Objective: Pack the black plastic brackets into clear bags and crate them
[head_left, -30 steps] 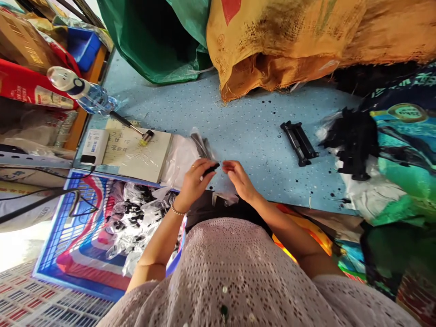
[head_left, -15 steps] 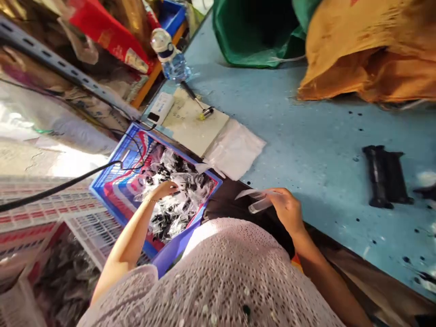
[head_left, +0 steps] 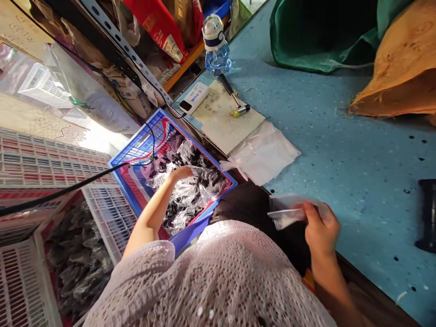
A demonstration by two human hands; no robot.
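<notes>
My right hand [head_left: 322, 222] is closed, its thumb and fingers pinching a clear plastic bag [head_left: 286, 217] that sticks out to the left over my dark-clothed lap. My left hand [head_left: 185, 172] reaches down into a blue plastic basket [head_left: 136, 205], among many clear bags with black parts in them [head_left: 190, 193]. Its fingertips are hidden by the bags, so whether it grips one does not show. A stack of flat white plastic bags [head_left: 269, 152] lies at the table edge, between the basket and my right hand.
On the blue table [head_left: 340, 150] lie a board [head_left: 225, 122], a small hammer-like tool [head_left: 235, 97] and a white device [head_left: 195, 97]. Behind stand a water bottle [head_left: 217, 50], a green bag [head_left: 306, 63] and an orange sack [head_left: 398, 86]. A black cable [head_left: 68, 187] crosses to the basket.
The view has swung so that table things sit further right. My right hand still holds the clear bag, which has turned. My left hand stays in the basket, its fingers now deeper among the bags.
</notes>
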